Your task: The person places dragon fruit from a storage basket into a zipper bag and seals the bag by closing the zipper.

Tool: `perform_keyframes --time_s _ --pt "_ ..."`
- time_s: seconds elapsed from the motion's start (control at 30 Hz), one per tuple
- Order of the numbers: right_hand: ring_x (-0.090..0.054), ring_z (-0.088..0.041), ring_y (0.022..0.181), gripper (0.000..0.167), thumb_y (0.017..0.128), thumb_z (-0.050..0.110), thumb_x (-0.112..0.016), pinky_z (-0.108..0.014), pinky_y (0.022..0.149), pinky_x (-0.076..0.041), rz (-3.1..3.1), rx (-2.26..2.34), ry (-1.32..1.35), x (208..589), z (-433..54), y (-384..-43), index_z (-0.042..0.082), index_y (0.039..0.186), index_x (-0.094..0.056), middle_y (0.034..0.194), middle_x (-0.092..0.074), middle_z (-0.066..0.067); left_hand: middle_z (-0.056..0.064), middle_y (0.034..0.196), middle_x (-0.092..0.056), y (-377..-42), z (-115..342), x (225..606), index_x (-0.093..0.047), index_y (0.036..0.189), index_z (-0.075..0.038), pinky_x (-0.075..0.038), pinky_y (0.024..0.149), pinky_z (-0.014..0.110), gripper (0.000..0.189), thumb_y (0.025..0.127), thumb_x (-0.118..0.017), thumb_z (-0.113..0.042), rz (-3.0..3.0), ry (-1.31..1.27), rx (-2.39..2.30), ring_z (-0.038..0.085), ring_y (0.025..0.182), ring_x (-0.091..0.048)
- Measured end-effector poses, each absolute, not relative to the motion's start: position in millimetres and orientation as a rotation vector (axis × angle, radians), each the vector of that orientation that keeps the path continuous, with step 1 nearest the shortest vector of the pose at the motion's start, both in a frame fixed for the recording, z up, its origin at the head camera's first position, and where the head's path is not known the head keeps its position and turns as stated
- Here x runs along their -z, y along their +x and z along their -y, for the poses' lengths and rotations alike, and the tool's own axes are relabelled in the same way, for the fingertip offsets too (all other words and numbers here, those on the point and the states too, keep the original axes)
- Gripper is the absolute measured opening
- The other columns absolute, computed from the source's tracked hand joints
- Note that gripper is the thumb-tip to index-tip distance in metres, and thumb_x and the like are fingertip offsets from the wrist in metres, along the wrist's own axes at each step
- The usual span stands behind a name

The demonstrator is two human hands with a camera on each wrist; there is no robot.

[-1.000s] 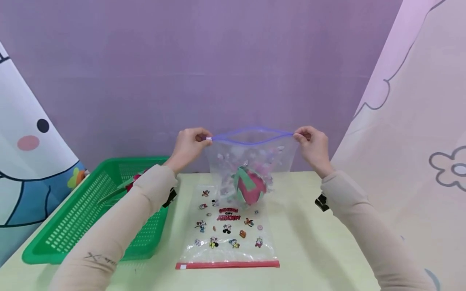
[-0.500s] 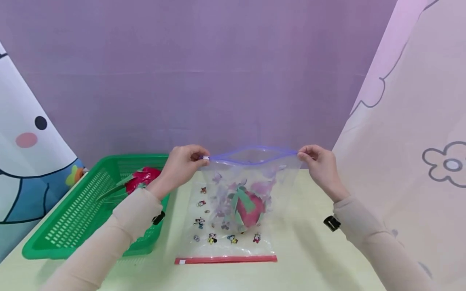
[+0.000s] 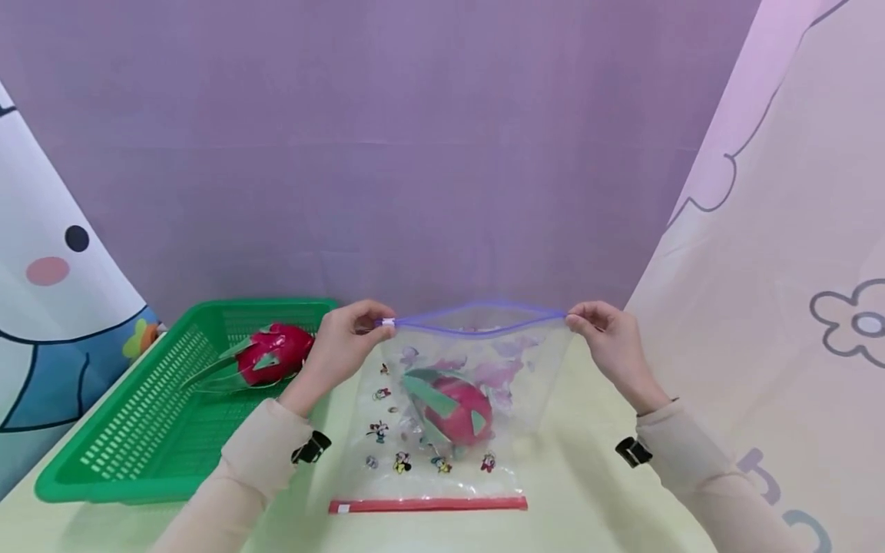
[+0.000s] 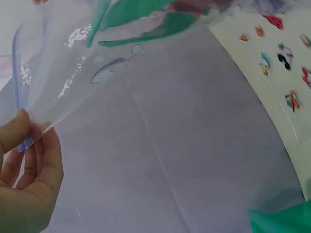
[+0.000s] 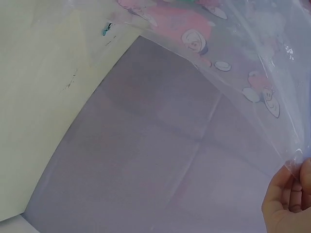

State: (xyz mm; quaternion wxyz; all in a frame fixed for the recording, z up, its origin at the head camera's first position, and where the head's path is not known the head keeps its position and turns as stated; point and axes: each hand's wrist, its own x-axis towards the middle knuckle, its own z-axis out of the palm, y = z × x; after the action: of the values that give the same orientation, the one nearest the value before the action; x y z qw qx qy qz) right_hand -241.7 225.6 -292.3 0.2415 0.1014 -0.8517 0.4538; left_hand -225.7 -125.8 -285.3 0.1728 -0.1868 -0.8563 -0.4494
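Note:
Between both hands hangs a clear zip bag (image 3: 525,384) with a purple zip edge, its mouth gaping. My left hand (image 3: 346,338) pinches the zip corner beside the white slider (image 3: 389,322). The opposite corner is pinched by my right hand (image 3: 611,346). Inside the bag lies a red and green dragon fruit (image 3: 463,415), tilted, its long green leaves pointing left. In the left wrist view, thumb and fingers (image 4: 46,160) grip the bag's edge, and green leaves (image 4: 141,19) show through the film. The right wrist view shows fingertips (image 5: 279,191) on the other corner.
A second clear bag (image 3: 429,484) with cartoon prints and a red zip lies flat on the table (image 3: 588,491), partly behind the held bag. On the left stands a green basket (image 3: 90,491) holding another dragon fruit (image 3: 276,353). A purple backdrop (image 3: 442,153) rises behind.
Both hands have come down with the purple-zip bag. The dragon fruit inside has sunk toward the table and tipped leftward. The fruit in the basket has come into fuller view.

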Motion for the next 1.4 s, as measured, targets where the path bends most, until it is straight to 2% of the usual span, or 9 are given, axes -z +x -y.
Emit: perform_keyframes --time_s 0.1,0.27,0.4,0.67,0.8,0.9,1.13,1.23,1.4 --pt "-0.056 0.006 0.069 0.019 0.087 0.014 -0.063 -0.012 0.064 -0.046 2.315 -1.296 0.288 296 -228 -240 -0.005 0.090 -0.063 0.074 -0.061 0.015 0.009 0.094 -0.067 -223 125 290 -0.065 0.102 -0.006 -0.054 0.073 0.034 0.019 0.084 -0.065 -0.012 2.415 -0.469 1.334 0.021 0.085 -0.064" --pt "-0.057 0.008 0.071 0.021 0.086 0.015 -0.063 -0.012 0.065 -0.047 2.313 -1.322 0.286 298 -231 -235 -0.005 0.092 -0.063 0.079 -0.067 0.004 0.009 0.089 -0.068 -220 120 300 -0.067 0.095 -0.005 -0.054 0.074 0.034 0.013 0.085 -0.065 -0.014 2.395 -0.368 1.346 0.021 0.084 -0.065" --pt "-0.057 0.007 0.070 0.021 0.086 0.016 -0.064 -0.012 0.064 -0.045 2.339 -1.324 0.255 300 -234 -228 -0.003 0.094 -0.064 0.076 -0.066 0.011 0.010 0.088 -0.068 -217 117 308 -0.067 0.090 -0.003 -0.055 0.073 0.033 0.011 0.086 -0.063 -0.012 2.381 -0.320 1.395 0.022 0.084 -0.065" --pt "-0.057 0.007 0.069 0.022 0.086 0.016 -0.064 -0.013 0.062 -0.045 2.348 -1.293 0.278 300 -237 -225 -0.004 0.095 -0.064 0.075 -0.066 0.011 0.010 0.090 -0.069 -214 115 312 -0.067 0.093 -0.004 -0.055 0.074 0.035 0.011 0.087 -0.062 -0.011 2.337 -0.292 1.370 0.021 0.085 -0.064" --pt "-0.059 0.001 0.072 0.024 0.087 0.022 -0.063 -0.015 0.063 -0.045 2.405 -1.236 0.301 296 -239 -227 0.000 0.097 -0.065 0.077 -0.064 0.015 0.011 0.090 -0.070 -216 116 311 -0.068 0.094 -0.003 -0.055 0.072 0.032 0.013 0.088 -0.061 -0.011 2.321 -0.296 1.368 0.021 0.082 -0.065" --pt "-0.059 0.000 0.076 0.028 0.089 0.028 -0.060 -0.015 0.067 -0.046 2.481 -1.207 0.314 289 -240 -229 0.003 0.100 -0.065 0.083 -0.066 0.009 0.011 0.089 -0.070 -218 117 310 -0.069 0.093 -0.003 -0.054 0.068 0.025 0.013 0.087 -0.062 -0.011 2.288 -0.301 1.399 0.020 0.081 -0.066" --pt "-0.054 0.015 0.081 0.033 0.091 0.028 -0.056 -0.009 0.072 -0.045 2.455 -1.123 0.416 262 -225 -233 0.000 0.106 -0.064 0.102 -0.067 -0.016 0.012 0.088 -0.071 -221 115 311 -0.070 0.092 -0.003 -0.051 0.065 0.016 0.012 0.086 -0.063 -0.011 2.209 -0.331 1.475 0.019 0.082 -0.067" --pt "-0.059 0.007 0.084 0.029 0.091 0.024 -0.056 -0.009 0.073 -0.046 2.411 -1.108 0.472 250 -210 -230 0.001 0.106 -0.065 0.102 -0.067 -0.015 0.011 0.086 -0.071 -222 116 310 -0.070 0.092 -0.003 -0.051 0.064 0.017 0.012 0.085 -0.064 -0.011 2.217 -0.330 1.476 0.017 0.079 -0.066" --pt "-0.065 -0.021 0.094 0.025 0.091 0.021 -0.057 -0.029 0.082 -0.051 2.459 -1.086 0.643 236 -177 -224 0.003 0.107 -0.065 0.104 -0.067 -0.014 0.011 0.086 -0.071 -223 117 308 -0.070 0.092 -0.004 -0.050 0.062 0.017 0.012 0.085 -0.064 -0.011 2.232 -0.326 1.485 0.015 0.078 -0.064"
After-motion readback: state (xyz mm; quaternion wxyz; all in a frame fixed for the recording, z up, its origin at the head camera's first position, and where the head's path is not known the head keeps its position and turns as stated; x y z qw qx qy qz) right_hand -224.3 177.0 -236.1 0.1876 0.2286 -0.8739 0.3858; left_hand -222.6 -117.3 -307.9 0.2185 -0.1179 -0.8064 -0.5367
